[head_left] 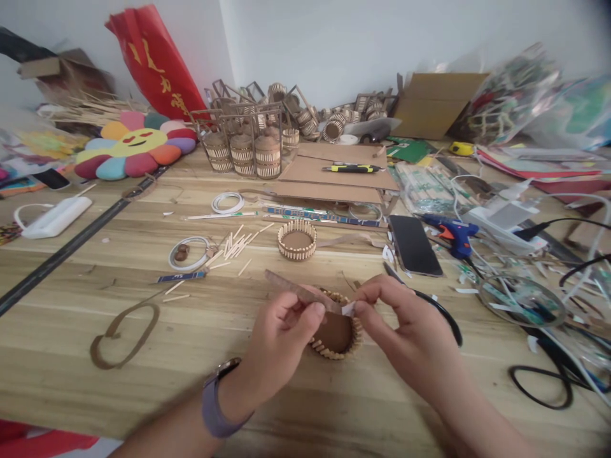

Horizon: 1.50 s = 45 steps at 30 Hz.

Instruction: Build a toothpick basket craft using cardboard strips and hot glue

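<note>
Spreads wide as a wooden tabletop (57, 356), bearing a curled brown strip (99, 357) at left, loose sticks (235, 245) and a round basket (296, 242) farther, phone (415, 246) and glue gun (459, 239) right.

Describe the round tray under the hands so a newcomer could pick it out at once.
On the wooden table, find where the left hand and right hand nearly meet. Beneath them is a round brown tray walled with short pale sticks. Unlike the similar container farther back, this one is partly hidden by the hands and the brown strip in the left.
</note>
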{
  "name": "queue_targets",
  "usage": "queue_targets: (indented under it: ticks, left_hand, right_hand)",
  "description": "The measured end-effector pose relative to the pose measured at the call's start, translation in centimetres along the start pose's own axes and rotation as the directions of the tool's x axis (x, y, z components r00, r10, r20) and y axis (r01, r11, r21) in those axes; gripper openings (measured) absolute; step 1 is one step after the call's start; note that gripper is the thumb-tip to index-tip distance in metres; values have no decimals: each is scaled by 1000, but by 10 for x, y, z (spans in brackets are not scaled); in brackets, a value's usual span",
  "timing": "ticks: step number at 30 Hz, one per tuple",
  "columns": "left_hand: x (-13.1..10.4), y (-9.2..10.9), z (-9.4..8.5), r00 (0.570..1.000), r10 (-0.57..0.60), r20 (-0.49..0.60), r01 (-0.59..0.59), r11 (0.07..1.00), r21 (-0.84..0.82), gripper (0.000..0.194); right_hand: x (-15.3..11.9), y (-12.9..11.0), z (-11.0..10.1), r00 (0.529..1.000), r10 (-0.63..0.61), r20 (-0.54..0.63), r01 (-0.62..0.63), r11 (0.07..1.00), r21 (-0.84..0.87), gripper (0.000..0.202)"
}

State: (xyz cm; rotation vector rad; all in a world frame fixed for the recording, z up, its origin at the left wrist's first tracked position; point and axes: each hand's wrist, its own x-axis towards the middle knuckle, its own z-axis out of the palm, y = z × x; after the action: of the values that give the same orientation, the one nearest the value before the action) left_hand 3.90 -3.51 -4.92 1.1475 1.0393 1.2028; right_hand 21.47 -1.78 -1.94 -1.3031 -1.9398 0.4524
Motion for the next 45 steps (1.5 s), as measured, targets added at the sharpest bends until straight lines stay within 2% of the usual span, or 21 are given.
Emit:
queue_targets:
  ticks: [3,6,8,10,11,12,14,16,17,19,21,22,24,27,31,33,37,41,45]
  left_hand:
    - [4,-3,-2,995,-50,-92,41,995,-92,20]
    - [7,-4,-5,984,-83,-155,54,982,-181,23]
    - [9,-2,-5,980,-97,-176,57,974,-221,24]
    - [11,1,-4,978,-116,-175,70,966,-249,24]
    - [12,2,-4,978,-125,-168,79,963,-259,24]
    - [12,3,-4,978,-134,-160,88,961,-264,24]
    - [13,5,-3,979,-145,-143,103,959,-265,25]
    - [13,6,-4,980,-145,-132,107,959,-262,25]
    - [13,6,-4,981,-143,-130,105,960,-261,25]
    - [13,6,-5,984,-130,-125,95,962,-255,25]
    - [13,6,-6,986,-113,-123,82,968,-238,25]
    - [13,5,-6,987,-103,-121,74,971,-227,25]
    - [13,5,-7,990,-82,-111,56,974,-220,26]
    - [11,4,-8,996,-31,-88,5,961,-278,29]
    - [7,2,-8,996,84,1,-80,951,-300,35]
    - [6,2,-8,996,69,51,-54,968,-244,38]
    - [6,2,-5,999,-21,39,28,985,-173,29]
    - [2,2,-2,999,13,45,-4,982,-189,32]
    - [-3,2,-1,999,22,38,-20,997,-74,20]
  right_hand:
    - [4,15,-12,999,47,-25,-47,999,-3,19]
    - [6,37,-34,984,153,-92,-161,984,-77,21]
    - [5,55,-54,963,247,-108,-263,946,-188,20]
    - [2,74,-73,950,297,-96,-311,877,-366,16]
    - [0,84,-81,949,293,-114,-312,823,-474,19]
    - [-2,92,-88,950,240,-199,-312,751,-581,27]
    - [-4,105,-95,954,148,-262,-296,619,-728,35]
    - [-4,107,-93,965,90,-248,-253,580,-774,29]
    - [-3,104,-88,973,71,-218,-214,618,-756,25]
    - [0,91,-74,990,1,-144,-92,773,-628,26]
    - [4,72,-56,995,-88,50,100,935,-341,26]
    - [5,63,-47,983,-117,144,148,962,-228,25]
    - [8,47,-33,958,-144,247,169,982,-86,22]
    - [10,32,-22,938,-125,322,144,989,-35,17]
    - [10,17,-19,951,-130,282,137,991,-6,14]
    - [9,9,-17,959,-164,233,166,986,9,13]
    - [8,-6,-11,959,-232,163,238,971,-15,13]
    - [7,-10,-8,966,-241,97,247,968,-54,11]
    - [5,-9,-4,970,-231,75,236,970,-57,12]
